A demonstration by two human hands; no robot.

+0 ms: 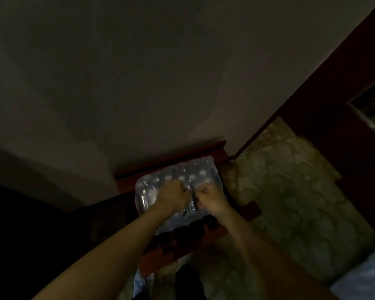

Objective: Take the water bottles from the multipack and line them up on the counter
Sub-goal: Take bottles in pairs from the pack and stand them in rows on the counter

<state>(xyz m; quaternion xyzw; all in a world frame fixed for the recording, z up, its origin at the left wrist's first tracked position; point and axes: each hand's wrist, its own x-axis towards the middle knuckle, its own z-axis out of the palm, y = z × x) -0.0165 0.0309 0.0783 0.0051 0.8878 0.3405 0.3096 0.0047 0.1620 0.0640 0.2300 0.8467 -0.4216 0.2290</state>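
Observation:
A shrink-wrapped multipack of water bottles (200, 173) lies on a small dark red wooden stand (250, 210) against the wall. White bottle caps show through the clear plastic along the pack's far side. My left hand (173, 197) and my right hand (210, 197) sit close together on top of the pack, each with curled fingers pinching the plastic wrap near its middle. The room is dim and the wrap's seam is hard to make out.
A plain wall (139, 83) rises behind the stand. Patterned stone floor (290, 191) spreads to the right, bounded by a dark red door frame (333, 94). Dark furniture fills the left. A pale cloth edge (368, 276) shows at the lower right.

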